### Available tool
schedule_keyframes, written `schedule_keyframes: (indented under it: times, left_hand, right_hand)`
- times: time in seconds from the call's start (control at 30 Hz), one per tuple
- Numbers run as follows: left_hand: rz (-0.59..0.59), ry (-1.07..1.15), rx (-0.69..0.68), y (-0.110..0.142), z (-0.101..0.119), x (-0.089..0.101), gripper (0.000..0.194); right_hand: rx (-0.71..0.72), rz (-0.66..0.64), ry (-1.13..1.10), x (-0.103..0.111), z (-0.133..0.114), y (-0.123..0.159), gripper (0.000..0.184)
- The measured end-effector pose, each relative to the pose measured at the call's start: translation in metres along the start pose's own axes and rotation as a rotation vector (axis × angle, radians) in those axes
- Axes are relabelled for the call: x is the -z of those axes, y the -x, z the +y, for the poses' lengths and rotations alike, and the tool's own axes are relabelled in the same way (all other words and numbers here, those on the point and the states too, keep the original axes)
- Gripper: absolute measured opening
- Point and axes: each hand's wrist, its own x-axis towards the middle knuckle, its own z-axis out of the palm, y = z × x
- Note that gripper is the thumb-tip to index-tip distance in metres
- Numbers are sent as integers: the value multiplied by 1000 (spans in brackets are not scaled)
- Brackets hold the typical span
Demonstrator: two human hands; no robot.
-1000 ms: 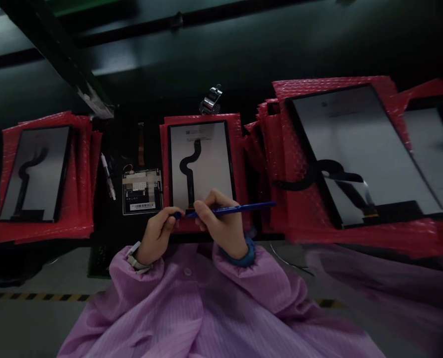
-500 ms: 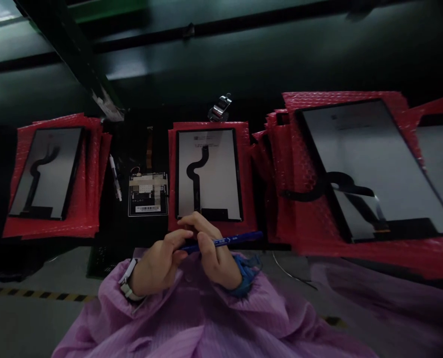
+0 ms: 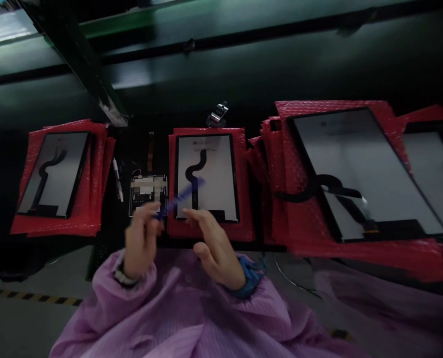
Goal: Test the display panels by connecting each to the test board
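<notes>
Pinching a blurred blue marker (image 3: 180, 197) near its lower end, the left hand (image 3: 141, 238) slants it up and rightward over a display panel (image 3: 216, 166); the right hand (image 3: 214, 248) sits open, empty, just beside it.

Grey floor (image 3: 16, 330), yellow-and-black hazard tape (image 3: 38, 298), dark metal beam (image 3: 77, 54), dim glossy dark panels (image 3: 244, 64)

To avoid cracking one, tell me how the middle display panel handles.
The display panel is probably stiff but brittle: it looks thin and sits on red bubble wrap. Its black flex cable looks floppy, lying loose across its face.
</notes>
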Motion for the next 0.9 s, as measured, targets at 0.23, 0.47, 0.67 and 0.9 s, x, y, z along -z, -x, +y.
schedule_keyframes:
  times: [0.23, 0.47, 0.67, 0.9]
  left_hand:
    - [119, -576, 147, -97, -67, 15, 37]
    - [-141, -381, -70, -50, -23, -22, 30]
    - [-309, -309, 49, -6, 6, -42, 30]
    - [-283, -226, 214, 12, 9, -30, 32]
  right_hand:
    - [-164, 293, 591, 24, 22, 26, 27]
    - [-448, 267, 671, 35, 38, 44, 61]
    - [-589, 335, 352, 44, 53, 42, 48]
    - [-646, 378, -87, 57, 34, 35, 42]
